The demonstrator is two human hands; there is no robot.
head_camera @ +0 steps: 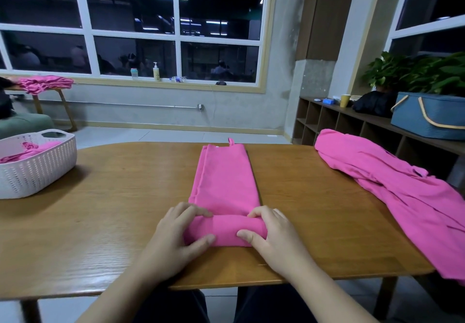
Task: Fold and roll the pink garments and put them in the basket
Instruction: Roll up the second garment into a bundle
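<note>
- A wooden table (100, 222) is seen bearing everything.
- Unfolded pink garments (392, 184) are heaped at its right end.
- A folded pink garment (224, 179) is laid mid-table, its near end rolled.
- A white perforated basket (37, 169), far left, is part-filled with pink garments (27, 150).
- The roll is gripped by the left hand (176, 237) and right hand (271, 237), fingers curled over it.

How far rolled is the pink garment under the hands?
Partly rolled. The pink garment is a narrow folded strip whose near end is a short roll under the left hand and right hand; the rest lies flat on the table.
</note>
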